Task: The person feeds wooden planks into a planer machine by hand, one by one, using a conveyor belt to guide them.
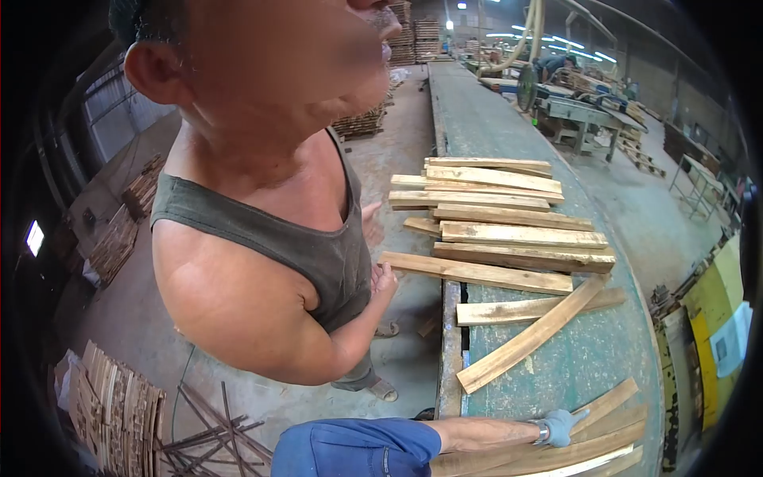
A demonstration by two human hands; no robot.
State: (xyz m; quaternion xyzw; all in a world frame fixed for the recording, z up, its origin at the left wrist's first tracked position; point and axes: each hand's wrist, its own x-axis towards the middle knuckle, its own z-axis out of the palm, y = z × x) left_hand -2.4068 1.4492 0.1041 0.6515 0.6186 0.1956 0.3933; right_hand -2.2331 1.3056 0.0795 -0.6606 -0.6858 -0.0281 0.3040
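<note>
My left hand (560,428), in a grey-blue glove, reaches from a blue sleeve over the green bench at the bottom right. Its fingers are closed at the near end of a short wooden plank (610,404), which slants away to the upper right. Under and beside that hand lie several more planks (588,450), partly cut off by the frame's lower edge. My right hand is out of view. Just beyond, a curved plank (528,338) rests crosswise over another plank (497,312).
Close on the left, a co-worker in a dark tank top (270,238) holds the end of a plank (485,273). More planks (517,215) lie side by side on the long bench (509,119). Stacked wood (111,413) and loose sticks (226,425) are on the floor.
</note>
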